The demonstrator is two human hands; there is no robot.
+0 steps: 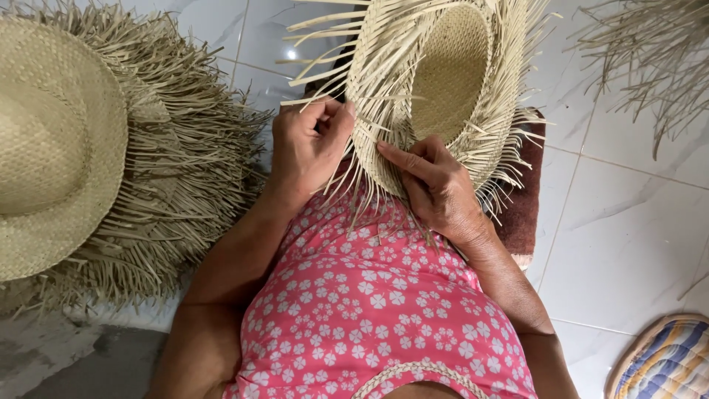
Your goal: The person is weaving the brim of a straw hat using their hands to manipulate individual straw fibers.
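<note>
A half-woven straw hat [443,74] with loose strips sticking out around its brim rests upside down on my lap, its hollow crown facing me. My left hand [309,144] is closed on the brim's left edge, pinching loose straw strips between thumb and fingers. On the near edge of the brim, my right hand [436,188] presses with the index finger laid along the weave. I wear a pink dress with white flowers [377,310].
A stack of straw hats [66,148] with ragged fringes lies on the white tiled floor [628,236] at the left. More loose straw [650,52] hangs at top right. A dark red cloth [523,214] lies under the hat; a striped mat [665,362] is at bottom right.
</note>
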